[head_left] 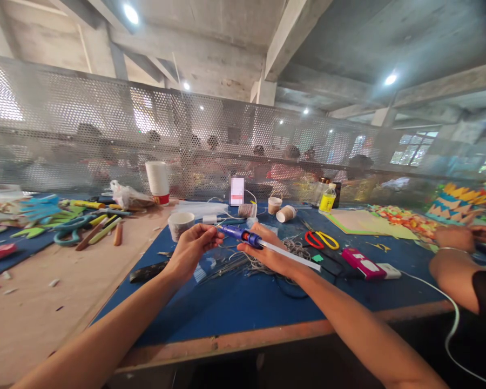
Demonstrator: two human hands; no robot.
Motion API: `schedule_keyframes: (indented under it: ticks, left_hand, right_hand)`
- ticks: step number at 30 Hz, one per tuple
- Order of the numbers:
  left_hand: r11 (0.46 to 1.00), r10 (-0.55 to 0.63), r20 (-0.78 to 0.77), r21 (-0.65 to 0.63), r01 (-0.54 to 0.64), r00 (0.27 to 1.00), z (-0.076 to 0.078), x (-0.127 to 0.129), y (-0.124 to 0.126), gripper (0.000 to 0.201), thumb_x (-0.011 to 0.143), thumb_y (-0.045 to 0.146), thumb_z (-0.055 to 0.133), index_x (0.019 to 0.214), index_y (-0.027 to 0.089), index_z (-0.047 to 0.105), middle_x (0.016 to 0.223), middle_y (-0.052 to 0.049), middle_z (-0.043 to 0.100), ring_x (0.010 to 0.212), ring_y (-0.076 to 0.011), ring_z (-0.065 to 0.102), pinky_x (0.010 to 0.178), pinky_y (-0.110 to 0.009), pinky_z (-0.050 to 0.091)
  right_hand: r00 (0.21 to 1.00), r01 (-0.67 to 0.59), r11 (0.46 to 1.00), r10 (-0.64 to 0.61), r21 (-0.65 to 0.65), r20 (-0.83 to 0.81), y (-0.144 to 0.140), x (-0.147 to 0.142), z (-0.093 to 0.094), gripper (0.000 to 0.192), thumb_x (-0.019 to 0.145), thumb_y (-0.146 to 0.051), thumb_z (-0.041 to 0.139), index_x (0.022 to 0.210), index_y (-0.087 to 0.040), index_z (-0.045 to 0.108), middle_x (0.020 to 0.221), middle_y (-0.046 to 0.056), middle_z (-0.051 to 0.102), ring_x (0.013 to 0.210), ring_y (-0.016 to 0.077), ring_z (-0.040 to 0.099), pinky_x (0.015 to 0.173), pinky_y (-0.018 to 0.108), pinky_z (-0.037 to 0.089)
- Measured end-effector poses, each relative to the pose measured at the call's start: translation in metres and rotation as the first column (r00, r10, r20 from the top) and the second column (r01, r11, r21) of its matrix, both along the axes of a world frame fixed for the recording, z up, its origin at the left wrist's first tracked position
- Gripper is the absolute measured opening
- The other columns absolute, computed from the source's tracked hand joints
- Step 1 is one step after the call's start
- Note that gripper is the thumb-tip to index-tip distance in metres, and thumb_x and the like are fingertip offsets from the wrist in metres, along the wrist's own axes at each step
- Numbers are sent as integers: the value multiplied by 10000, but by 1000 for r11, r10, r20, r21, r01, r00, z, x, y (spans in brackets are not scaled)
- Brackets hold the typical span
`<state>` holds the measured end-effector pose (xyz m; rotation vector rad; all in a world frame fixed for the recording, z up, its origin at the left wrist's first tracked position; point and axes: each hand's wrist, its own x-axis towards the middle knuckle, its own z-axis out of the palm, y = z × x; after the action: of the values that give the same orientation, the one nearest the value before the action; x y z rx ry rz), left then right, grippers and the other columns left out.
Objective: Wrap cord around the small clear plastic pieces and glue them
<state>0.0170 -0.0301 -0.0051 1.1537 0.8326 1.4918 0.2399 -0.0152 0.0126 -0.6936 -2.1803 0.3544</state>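
Observation:
My right hand [269, 249] is wrapped round a blue hot glue gun [234, 233], and a long white glue stick [294, 256] juts from its back end toward me. The gun's nozzle points left, close to the fingertips of my left hand [194, 247]. Those fingers are pinched together near the nozzle; whatever they hold is too small to make out. Just behind the left hand stands a paper cup [181, 224]. Tangled grey cord [297, 248] and thin wires [227, 268] lie on the blue table mat [243, 313] beneath and beside my right hand.
Red-and-yellow scissors [322, 240], a magenta box [362, 263] and a white cable [445, 294] lie to the right. Small cups [285, 214], a phone [237, 192] and a yellow bottle [328, 199] line the back. Large scissors [71, 229] lie left. A co-worker's hand [453, 237] works at far right.

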Motion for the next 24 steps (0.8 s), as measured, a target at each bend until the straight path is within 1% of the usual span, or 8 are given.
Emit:
schedule_keyframes:
  ticks: [10,24]
  left_hand:
    - [1000,12,-8,-8,-12,1000,-1,0,2,254,758,337,755,839,137,620,824,-60,725,714,-125,659,696,-237,506]
    - [1000,19,-26,-19,-19,999,-1,-1,1,245,759,340,752,834,148,620,827,-56,728,712,-119,660,697,-231,510]
  right_hand:
    - [1000,15,1000,-16,24,25,2,0,-3,307,884,-426,611,741,-184,488,784,-10,441,704,118,470,649,253,375]
    - [999,25,998,-27,54,40,3,0,-4,260,884,-372,622,749,-183,507,797,-6,454,707,119,483,649,257,384]
